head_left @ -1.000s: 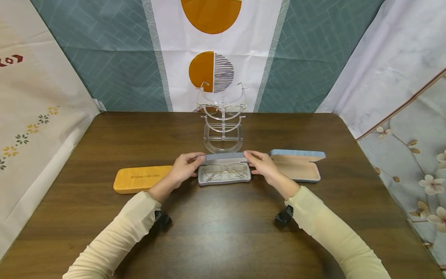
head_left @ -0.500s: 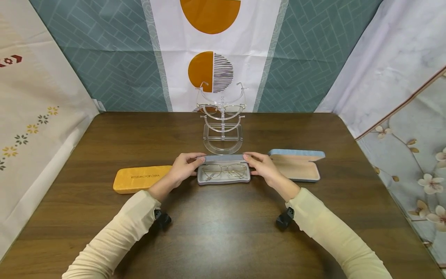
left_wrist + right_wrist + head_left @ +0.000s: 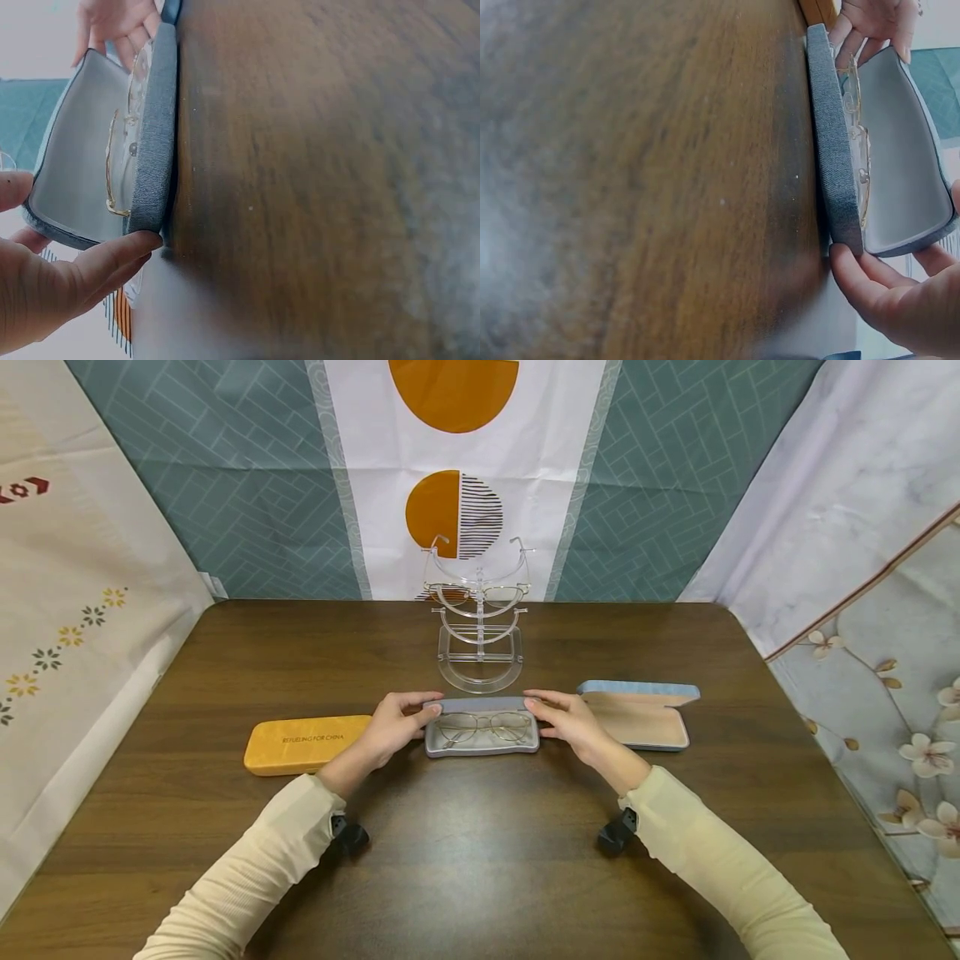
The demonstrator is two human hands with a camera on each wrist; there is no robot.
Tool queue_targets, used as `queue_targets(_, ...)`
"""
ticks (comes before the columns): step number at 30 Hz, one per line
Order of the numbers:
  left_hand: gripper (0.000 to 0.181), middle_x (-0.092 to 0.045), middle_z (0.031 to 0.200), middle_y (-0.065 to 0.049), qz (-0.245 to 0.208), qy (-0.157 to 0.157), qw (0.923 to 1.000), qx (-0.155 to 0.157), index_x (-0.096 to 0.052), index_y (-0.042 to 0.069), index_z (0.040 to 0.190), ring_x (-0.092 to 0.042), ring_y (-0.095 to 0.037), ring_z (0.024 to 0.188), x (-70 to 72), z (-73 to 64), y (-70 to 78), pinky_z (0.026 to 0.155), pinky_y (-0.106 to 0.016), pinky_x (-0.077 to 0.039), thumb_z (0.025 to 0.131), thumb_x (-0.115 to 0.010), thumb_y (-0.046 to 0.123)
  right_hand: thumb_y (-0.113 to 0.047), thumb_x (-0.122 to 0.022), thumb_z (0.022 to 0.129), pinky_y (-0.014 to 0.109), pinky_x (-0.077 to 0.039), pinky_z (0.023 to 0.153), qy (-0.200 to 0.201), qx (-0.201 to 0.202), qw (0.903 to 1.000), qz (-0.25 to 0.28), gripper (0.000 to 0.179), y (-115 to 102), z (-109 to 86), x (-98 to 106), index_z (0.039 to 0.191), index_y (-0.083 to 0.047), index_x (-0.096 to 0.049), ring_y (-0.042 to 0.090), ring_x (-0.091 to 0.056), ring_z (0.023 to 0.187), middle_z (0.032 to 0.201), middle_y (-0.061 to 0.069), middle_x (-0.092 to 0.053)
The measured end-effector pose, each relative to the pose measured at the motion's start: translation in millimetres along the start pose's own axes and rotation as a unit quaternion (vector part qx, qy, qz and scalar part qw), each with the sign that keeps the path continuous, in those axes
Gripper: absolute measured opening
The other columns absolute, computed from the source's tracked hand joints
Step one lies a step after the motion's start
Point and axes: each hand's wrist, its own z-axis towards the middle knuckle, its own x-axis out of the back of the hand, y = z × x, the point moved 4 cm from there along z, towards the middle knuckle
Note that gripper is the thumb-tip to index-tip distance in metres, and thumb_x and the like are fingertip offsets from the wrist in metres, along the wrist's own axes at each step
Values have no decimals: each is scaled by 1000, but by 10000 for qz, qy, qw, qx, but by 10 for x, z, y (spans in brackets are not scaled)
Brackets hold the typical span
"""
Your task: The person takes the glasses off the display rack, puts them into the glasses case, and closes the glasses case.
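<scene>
A grey glasses case (image 3: 483, 752) sits with its lid raised in the middle of the table. Gold wire-rimmed glasses (image 3: 483, 724) lie inside, temples folded. My left hand (image 3: 396, 725) grips the case's left end: in the left wrist view the thumb is on the rim of the lid (image 3: 79, 142), while other fingertips touch the end of the base (image 3: 155, 135). At the opposite end, my right hand (image 3: 572, 727) holds lid and base the same way, with fingertips (image 3: 845, 259) at the base's corner in the right wrist view.
To the left lies a closed yellow glasses case (image 3: 300, 752) with lettering. A blue case (image 3: 637, 727) with a beige lining stands open on the right. Behind the grey case is a clear display stand (image 3: 480, 681) bearing another pair of glasses (image 3: 504, 595).
The grey case's lid has tipped slightly down and forward, both hands moving with it. The glasses inside and the other cases stay where they were.
</scene>
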Motion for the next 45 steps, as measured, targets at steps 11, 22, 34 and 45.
queue_targets(11, 34, -60, 107, -20, 133, 139, 9992, -337, -56, -8, 118, -53, -6, 77, -6, -45, -41, 65, -19, -47, 86, -60, 2, -11, -58, 90, 42, -39, 95, 31, 68, 9999, 141, 48, 44, -58, -6, 134, 1, -42, 29, -44, 119, 139, 18, -37)
queue_targets(22, 37, -51, 124, -24, 88, 56, 9991, -422, -53, -11, 120, -46, -28, 116, -8, -65, -59, 91, -30, -41, 85, -59, -3, -6, -60, 87, 40, -38, 96, 1, 61, 9997, 250, 50, 51, -98, -7, 134, 1, -42, 18, -53, 107, 138, 20, -37)
queue_targets(34, 37, -53, 122, -23, 53, 11, 9994, -356, -55, -10, 118, -44, -30, 119, -10, -82, -42, 95, -37, -39, 82, -62, -4, -6, -62, 86, 37, -41, 93, -63, 35, 9998, 204, 52, 78, -113, 16, 133, 0, -43, 11, -59, 97, 130, 22, -46)
queue_targets(45, 35, -52, 123, -24, 408, -58, 9975, -582, -58, -11, 113, -42, -35, 120, -17, -93, -97, 100, -45, -33, 78, -64, -6, -3, -65, 83, 36, -37, 98, 59, 83, 9998, -175, 50, 150, -99, 33, 129, 0, -49, 25, -39, 124, 135, 17, -42)
